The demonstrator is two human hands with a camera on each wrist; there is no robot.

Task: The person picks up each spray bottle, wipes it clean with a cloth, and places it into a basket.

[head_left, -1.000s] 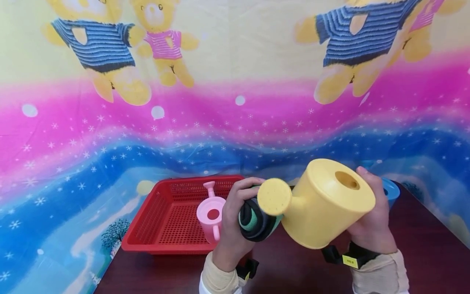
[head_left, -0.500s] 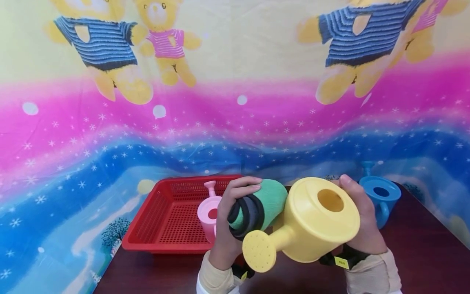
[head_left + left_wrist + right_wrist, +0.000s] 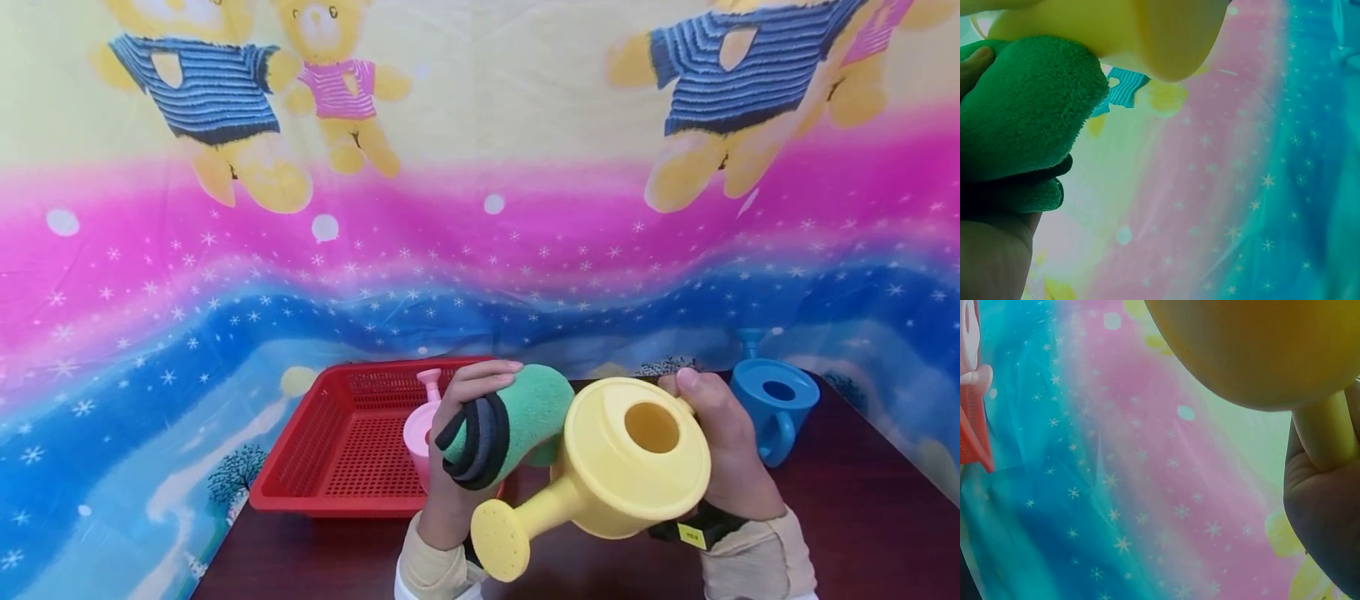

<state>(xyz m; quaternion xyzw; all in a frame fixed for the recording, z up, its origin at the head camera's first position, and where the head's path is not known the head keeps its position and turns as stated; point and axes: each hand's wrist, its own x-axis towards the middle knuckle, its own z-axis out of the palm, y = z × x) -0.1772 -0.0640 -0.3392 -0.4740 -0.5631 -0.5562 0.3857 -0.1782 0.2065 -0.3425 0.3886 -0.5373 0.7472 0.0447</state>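
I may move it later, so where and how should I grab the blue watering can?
Probably by its handle, coming from the near side: the blue watering can stands upright, with that handle facing the person and its spout on the far side. The right hand is nearer but holds the yellow watering can.

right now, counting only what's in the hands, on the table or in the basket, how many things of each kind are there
Pink can, yellow can, blue can: 3
Basket: 1
Cloth bundle: 1
Total: 5
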